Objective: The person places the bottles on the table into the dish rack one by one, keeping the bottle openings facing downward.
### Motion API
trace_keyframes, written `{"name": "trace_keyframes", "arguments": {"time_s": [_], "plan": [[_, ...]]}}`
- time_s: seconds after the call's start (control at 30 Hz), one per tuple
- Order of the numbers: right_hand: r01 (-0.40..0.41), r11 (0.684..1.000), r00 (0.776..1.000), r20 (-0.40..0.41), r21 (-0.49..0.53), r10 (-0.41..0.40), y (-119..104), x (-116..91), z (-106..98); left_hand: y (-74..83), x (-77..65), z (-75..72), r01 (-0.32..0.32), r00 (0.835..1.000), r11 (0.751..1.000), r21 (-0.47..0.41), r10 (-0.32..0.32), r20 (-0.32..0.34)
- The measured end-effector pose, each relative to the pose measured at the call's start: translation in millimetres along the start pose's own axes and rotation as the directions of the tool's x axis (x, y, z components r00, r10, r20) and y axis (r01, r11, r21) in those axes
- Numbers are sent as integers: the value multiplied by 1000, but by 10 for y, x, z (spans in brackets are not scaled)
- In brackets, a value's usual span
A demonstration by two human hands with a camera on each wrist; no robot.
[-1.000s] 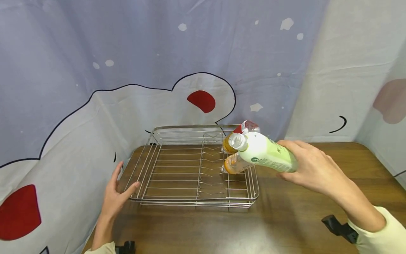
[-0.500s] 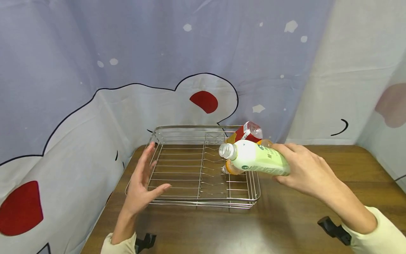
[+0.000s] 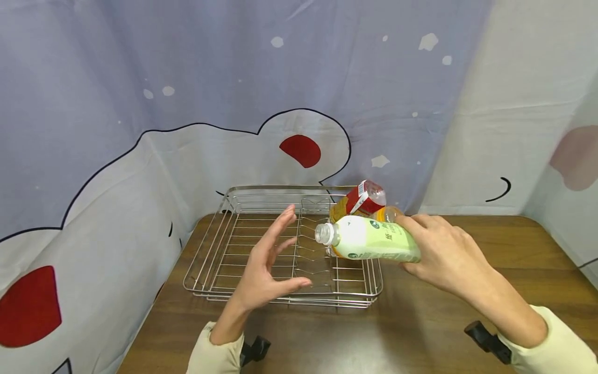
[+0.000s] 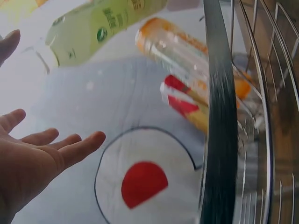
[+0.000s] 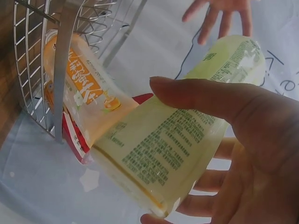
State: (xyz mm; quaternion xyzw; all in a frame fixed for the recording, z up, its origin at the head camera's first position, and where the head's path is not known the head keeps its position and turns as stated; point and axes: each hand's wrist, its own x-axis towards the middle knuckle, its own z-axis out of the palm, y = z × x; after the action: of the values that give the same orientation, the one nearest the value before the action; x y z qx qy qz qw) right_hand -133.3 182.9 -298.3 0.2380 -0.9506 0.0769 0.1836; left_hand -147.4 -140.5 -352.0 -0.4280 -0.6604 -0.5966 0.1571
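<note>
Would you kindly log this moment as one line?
right hand: holds green bottle over wire rack | left hand: open, beside bottle mouth | two bottles in rack

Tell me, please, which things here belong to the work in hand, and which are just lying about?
In use:
green bottle, gripped by the right hand
wire rack
left hand, open

Lying about:
orange bottle
red-labelled bottle
table
</note>
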Motion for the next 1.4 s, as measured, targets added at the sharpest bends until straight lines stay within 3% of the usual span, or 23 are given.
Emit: {"name": "trace_keyframes", "arguments": {"time_s": [0.27,0.57,0.73,1.17,1.4], "plan": [[14,998,1000,-16,-65,-15,-62,-14,24,-21,156,262,-25,999,1000,9,24,43],[36,993,997,-57,-109,-43,-105,-33,64,-47,241,430,-83,997,985,153,80,21],[38,991,998,-53,-125,-45,-116,-42,76,-93,244,492,-113,994,982,148,113,10],[62,985,994,-79,-163,-75,-126,-67,99,-145,197,573,-86,996,985,148,86,4],[49,991,997,-61,-127,-57,-115,-111,80,-166,163,575,-66,998,994,89,67,-14]]}}
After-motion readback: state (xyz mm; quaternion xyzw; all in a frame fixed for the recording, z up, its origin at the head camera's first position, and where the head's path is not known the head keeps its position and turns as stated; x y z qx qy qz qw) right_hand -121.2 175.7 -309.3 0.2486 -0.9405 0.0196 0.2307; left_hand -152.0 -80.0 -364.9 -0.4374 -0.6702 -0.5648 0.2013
